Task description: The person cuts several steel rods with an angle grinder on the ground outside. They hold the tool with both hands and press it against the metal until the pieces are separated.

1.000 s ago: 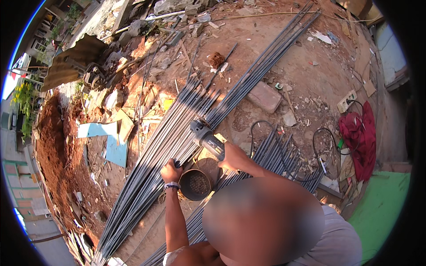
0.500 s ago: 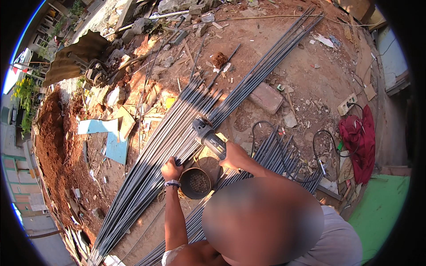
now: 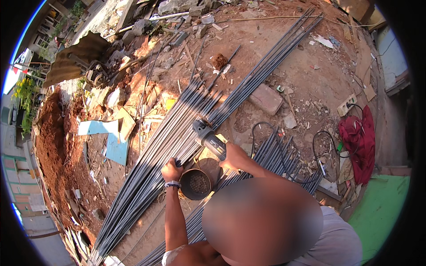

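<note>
My right hand (image 3: 236, 157) is closed round the body of a dark angle grinder (image 3: 212, 142), its head resting at the right side of a long bundle of steel rebars (image 3: 162, 142). My left hand (image 3: 171, 169) is closed on a rebar at the bundle's near right side; the fingertips are partly hidden. Just right of that hand stands a round dark bucket (image 3: 196, 184) with small grey bits in it. The grinder's disc is hard to make out against the bars.
A second stack of rebars (image 3: 277, 155) lies to the right, with a black cord (image 3: 317, 166) looping over it toward a socket strip (image 3: 347, 104) and a red cloth (image 3: 358, 142). A brick-like block (image 3: 266, 98) sits beyond. Blue sheet pieces (image 3: 117, 146) and rubble lie left.
Almost nothing differs. The grinder and both hands stay in nearly the same place, with only a slight shift of the grinder.
</note>
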Action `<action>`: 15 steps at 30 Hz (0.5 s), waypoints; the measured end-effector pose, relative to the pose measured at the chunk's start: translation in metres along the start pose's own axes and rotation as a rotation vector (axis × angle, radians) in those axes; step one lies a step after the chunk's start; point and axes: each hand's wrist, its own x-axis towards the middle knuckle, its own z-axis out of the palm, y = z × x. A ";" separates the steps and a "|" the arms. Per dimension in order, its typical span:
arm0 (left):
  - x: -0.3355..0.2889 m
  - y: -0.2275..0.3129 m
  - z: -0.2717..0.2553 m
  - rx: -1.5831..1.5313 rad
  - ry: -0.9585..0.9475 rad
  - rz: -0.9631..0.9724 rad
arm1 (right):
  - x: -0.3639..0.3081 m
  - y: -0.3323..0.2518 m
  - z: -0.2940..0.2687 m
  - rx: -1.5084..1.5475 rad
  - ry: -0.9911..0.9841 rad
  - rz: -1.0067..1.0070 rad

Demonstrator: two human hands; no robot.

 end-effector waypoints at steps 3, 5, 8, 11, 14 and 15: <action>0.000 0.000 0.001 0.005 -0.006 -0.003 | 0.001 0.003 0.002 -0.001 0.003 -0.005; 0.000 -0.001 0.002 0.023 -0.016 -0.017 | 0.002 0.005 0.005 -0.004 0.013 -0.014; 0.001 -0.002 0.004 0.022 -0.010 -0.005 | 0.003 0.005 0.005 -0.014 0.022 -0.017; 0.000 -0.004 0.004 0.010 0.002 0.002 | -0.001 -0.002 0.002 -0.003 0.008 -0.004; 0.000 -0.006 0.004 0.021 0.010 -0.003 | -0.002 -0.006 -0.001 -0.003 0.001 -0.007; 0.000 -0.004 0.004 0.025 0.009 -0.003 | -0.002 -0.003 0.000 -0.006 0.010 -0.011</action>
